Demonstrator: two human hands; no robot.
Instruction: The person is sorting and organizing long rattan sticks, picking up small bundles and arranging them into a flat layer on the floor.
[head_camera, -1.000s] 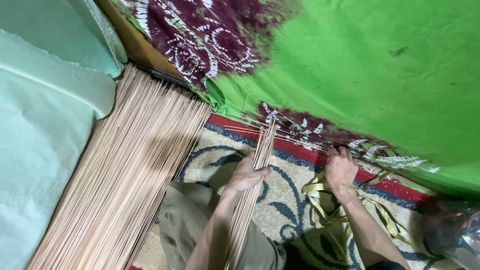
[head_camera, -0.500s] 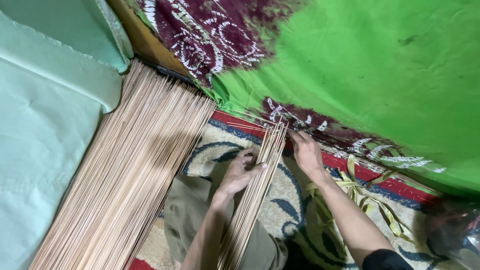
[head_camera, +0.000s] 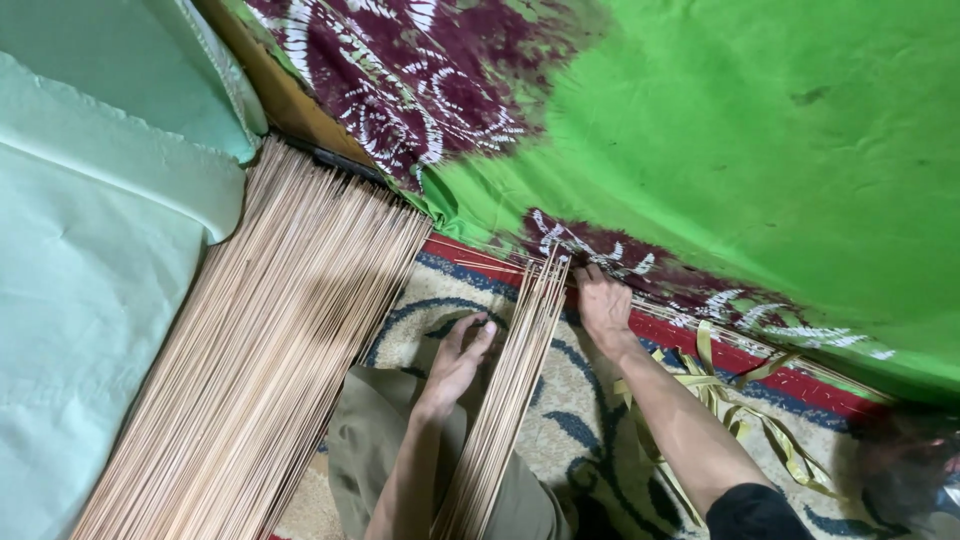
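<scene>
A small bundle of thin pale sticks (head_camera: 508, 380) lies lengthwise over my lap and the patterned rug. My left hand (head_camera: 458, 358) rests flat against the bundle's left side, fingers spread and pointing up. On the bundle's right, near its far end, my right hand (head_camera: 603, 308) lies palm down with fingers toward the edge of the green cloth, touching sticks there. Neither hand is closed around the sticks.
A large sheet of several long sticks (head_camera: 270, 340) lies to the left beside a pale green cushion (head_camera: 90, 250). A green and maroon patterned cloth (head_camera: 720, 140) hangs behind. Yellow straps (head_camera: 740, 410) lie on the rug (head_camera: 580, 420) at right.
My right hand moved left from the yellow straps to the far end of the small bundle. My left hand opened and flattened against the bundle's side.
</scene>
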